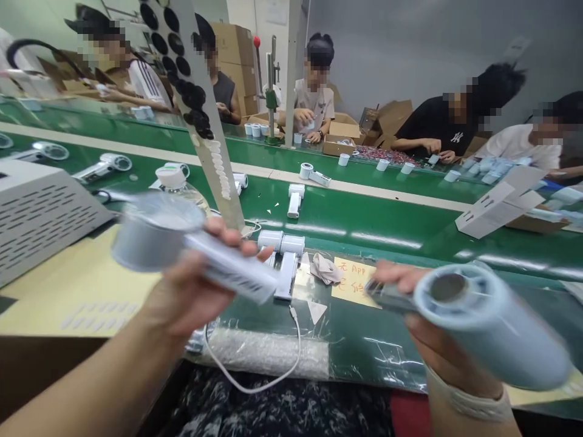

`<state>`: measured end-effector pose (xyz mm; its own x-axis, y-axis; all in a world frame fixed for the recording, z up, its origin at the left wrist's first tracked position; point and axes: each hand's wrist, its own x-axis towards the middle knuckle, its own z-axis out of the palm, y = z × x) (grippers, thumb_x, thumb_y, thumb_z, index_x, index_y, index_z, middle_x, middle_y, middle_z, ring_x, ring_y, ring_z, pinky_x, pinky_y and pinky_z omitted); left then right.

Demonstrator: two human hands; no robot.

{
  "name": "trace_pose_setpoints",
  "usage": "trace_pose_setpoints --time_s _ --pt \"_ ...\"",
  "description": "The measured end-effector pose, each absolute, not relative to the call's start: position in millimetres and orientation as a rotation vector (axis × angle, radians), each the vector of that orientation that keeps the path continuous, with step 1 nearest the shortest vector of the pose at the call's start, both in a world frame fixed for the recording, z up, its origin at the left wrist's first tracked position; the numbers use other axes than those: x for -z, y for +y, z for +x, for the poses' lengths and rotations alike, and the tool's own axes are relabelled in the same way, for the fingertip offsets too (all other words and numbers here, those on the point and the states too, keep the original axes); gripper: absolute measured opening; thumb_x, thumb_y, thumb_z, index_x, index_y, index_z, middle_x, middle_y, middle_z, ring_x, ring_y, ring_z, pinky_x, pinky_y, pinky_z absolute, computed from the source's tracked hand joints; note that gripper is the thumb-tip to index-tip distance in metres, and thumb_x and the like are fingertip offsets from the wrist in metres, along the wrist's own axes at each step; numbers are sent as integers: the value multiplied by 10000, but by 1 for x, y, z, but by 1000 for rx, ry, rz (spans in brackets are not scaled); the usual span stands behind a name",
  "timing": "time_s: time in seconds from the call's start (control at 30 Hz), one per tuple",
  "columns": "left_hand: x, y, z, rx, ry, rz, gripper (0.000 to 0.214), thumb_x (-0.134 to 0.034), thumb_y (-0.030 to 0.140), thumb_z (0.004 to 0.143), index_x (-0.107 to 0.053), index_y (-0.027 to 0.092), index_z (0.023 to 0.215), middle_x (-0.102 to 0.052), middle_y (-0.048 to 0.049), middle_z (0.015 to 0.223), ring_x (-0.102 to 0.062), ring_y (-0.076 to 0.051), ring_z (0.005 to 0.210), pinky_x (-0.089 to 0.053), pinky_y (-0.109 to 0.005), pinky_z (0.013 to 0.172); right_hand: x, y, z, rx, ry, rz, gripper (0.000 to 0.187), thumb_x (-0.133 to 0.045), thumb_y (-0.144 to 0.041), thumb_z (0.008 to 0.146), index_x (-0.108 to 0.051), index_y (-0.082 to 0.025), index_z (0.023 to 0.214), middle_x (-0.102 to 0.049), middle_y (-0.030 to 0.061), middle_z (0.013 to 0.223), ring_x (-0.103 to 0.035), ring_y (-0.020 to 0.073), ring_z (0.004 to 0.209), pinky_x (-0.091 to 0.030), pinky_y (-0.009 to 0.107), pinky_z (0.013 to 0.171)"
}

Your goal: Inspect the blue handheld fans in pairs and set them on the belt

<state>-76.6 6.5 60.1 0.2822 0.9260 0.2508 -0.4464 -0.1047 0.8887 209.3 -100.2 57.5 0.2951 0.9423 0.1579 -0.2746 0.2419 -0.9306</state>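
Left hand (194,288) gripping one gadget (155,243), right hand (435,349) a second gadget (510,340), I'd best avoid the cable (250,391) at the table's (355,334) near edge!

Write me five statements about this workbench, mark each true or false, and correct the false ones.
1. The left hand holds a round-headed device. True.
2. The right hand holds nothing. False: the right hand holds a pale blue device.
3. A white cable curves across the bubble wrap. True.
4. The slotted box stands at the picture's right edge. False: the slotted box is at the left edge.
5. The crumpled wad lies to the left of the handwritten note in the picture. True.
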Motion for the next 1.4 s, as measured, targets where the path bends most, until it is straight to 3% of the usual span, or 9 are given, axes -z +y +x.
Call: trace_pose_setpoints --time_s 0.13,0.37,0.5,0.6,0.7,0.87,1.1,1.23,1.4 --pt "-44 5 -52 -1180 606 1119 321 -894 257 606 -734 258 884 -701 28 795 -654 -171 839 -553 -313 842 -55 -99 193 -914 -1151 -934 171 -775 -385 794 -722 -288 924 -736 36 944 -678 277 950 -485 528 977" --pt "-92 21 -71 -1197 186 1280 291 -872 389 645 -719 228 834 -634 75 620 -604 -117 679 -550 -255 805 -80 -102 191 -884 -1134 -885 266 -783 -448 774 -735 -259 955 -652 39 910 -640 243 866 -560 422 797" --pt "-80 15 -65 -947 268 1158 505 -817 496 684 -673 283 1118 -644 42 652 -615 -139 650 -570 -266 703 -74 -93 186 -1101 -973 -805 520 -875 -428 659 -674 -283 1115 -614 6 827 -626 211 717 -582 379 619" --pt "-61 5 -53 -912 369 1037 478 -762 603 682 -720 244 995 -661 8 680 -571 -109 512 -529 -224 507 -52 -84 178 -1094 -830 -992 676 -852 -395 709 -539 -285 1298 -664 10 791 -656 219 670 -602 392 612" --pt "-43 -9 -35 -986 545 1103 587 -825 579 604 -718 241 1072 -705 -83 1118 -690 -240 887 -597 -313 746 -28 -80 159 -1082 -794 -1158 737 -729 -449 833 -353 -274 1442 -706 51 935 -697 226 742 -610 407 701" --pt "-12 -26 1 -1185 719 1284 857 -756 693 597 -521 339 1342 -375 -43 1556 -294 -368 1441 -343 -420 1152 -11 -79 127 -1211 -1133 -1009 1201 -881 -385 656 -97 -261 1558 -467 126 1504 -445 300 1378 -320 495 1152" --pt "2 24 -15 -900 944 1750 470 -659 554 779 -653 307 1179 -400 -79 1515 -317 -414 1412 -240 -552 1168 -14 -53 240 -513 -1353 -1958 982 -790 -413 706 -290 -230 1531 -611 107 1371 -625 286 1176 -493 392 972" --pt "15 62 -56 -1049 1267 2059 323 -705 504 709 -702 283 945 -538 -115 1324 -364 -466 1336 -156 -580 1163 -1 -49 342 -235 -1195 -2288 933 -782 -281 667 -371 -79 1480 -638 243 1259 -594 412 1166 -445 497 964" --pt "23 68 -68 -660 1627 2195 639 -515 562 786 -546 146 1270 -620 -216 1154 -554 -456 1111 -409 -590 961 14 -73 392 76 -1021 -2510 661 -701 -238 710 -541 -140 1344 -595 231 1224 -507 460 1202 -389 566 963"
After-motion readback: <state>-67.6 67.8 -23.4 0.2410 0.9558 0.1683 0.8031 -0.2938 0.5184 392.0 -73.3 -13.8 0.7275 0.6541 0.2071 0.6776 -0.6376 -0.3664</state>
